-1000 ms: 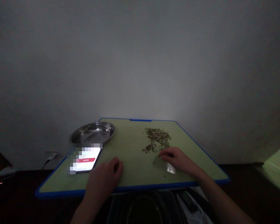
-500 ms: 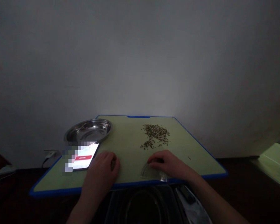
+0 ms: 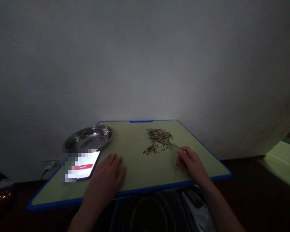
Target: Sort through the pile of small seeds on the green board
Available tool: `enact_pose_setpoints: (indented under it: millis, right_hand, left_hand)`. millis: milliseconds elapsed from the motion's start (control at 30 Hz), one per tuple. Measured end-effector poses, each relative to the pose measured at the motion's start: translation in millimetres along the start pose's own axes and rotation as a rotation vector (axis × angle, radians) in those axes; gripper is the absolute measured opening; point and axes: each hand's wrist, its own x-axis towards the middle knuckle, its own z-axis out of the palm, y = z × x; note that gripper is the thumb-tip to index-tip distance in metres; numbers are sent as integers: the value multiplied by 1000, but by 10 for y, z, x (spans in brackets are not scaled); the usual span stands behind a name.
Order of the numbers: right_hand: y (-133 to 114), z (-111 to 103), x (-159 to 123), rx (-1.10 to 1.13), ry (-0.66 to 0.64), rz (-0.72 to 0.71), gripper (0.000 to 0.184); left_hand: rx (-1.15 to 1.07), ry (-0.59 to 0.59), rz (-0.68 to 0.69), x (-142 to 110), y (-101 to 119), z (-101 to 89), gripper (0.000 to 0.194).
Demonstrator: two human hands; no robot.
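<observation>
My right hand (image 3: pixel 191 163) grips a clear, see-through plastic piece (image 3: pixel 173 157), perhaps a small bag; its far edge lies close to a scattered heap of small dark seeds or grains (image 3: pixel 159 137). Palm down, my left hand (image 3: pixel 107 175) rests on the pale green board (image 3: pixel 132 174) with its fingers apart, holding nothing. Just left of that hand lies a phone (image 3: pixel 88 166) with a lit screen, partly pixelated.
A shiny oval metal basin (image 3: pixel 90 138) stands at the board's left side, behind the phone. The board has a blue rim, with a grey wall (image 3: pixel 145 64) behind it. Below the front edge is a dark round thing (image 3: pixel 148 214).
My right hand has moved forward and right with the clear plastic piece, from the front edge toward the heap. My left hand has uncurled and now lies flat.
</observation>
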Motion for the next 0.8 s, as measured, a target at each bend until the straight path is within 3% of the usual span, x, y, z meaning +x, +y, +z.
enact_pose_setpoints:
  millis: [233,400,800]
  right_hand:
    - [52,18,47,187,91,13,46]
    - [42,32,52,142,26,19,48]
    - [-42,63,39,57,26,19,45]
  left_hand:
    - [-7,20,-12,22,-38,3,47]
    - [12,48,-17,27,-51,7,45]
    - [48,16,12,55,-127,86,49]
